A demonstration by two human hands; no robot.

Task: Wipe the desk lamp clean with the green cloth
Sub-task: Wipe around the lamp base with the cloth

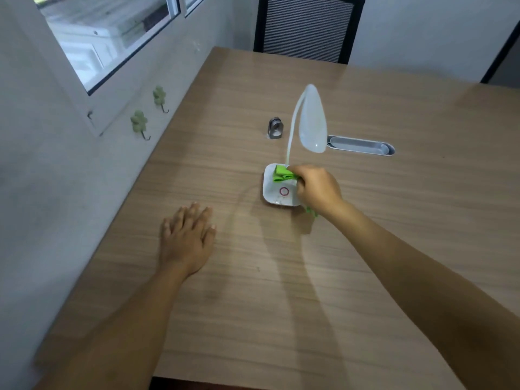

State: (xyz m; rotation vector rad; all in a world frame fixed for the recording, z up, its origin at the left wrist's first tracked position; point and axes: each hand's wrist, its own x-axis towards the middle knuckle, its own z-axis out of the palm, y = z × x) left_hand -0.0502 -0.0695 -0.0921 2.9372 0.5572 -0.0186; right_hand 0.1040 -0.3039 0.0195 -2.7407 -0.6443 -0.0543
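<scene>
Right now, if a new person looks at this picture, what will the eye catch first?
Most striking is the bright green cloth, bunched in the right hand and pressed on the white square base of the desk lamp near the middle of the wooden table. The lamp's bent neck and pale head rise behind it. The left hand lies flat and open on the table, nearer the wall.

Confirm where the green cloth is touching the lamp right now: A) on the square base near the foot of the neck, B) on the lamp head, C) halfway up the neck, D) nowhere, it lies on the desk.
A: the right hand presses the green cloth onto the far part of the lamp's white base, beside where the neck rises.
</scene>
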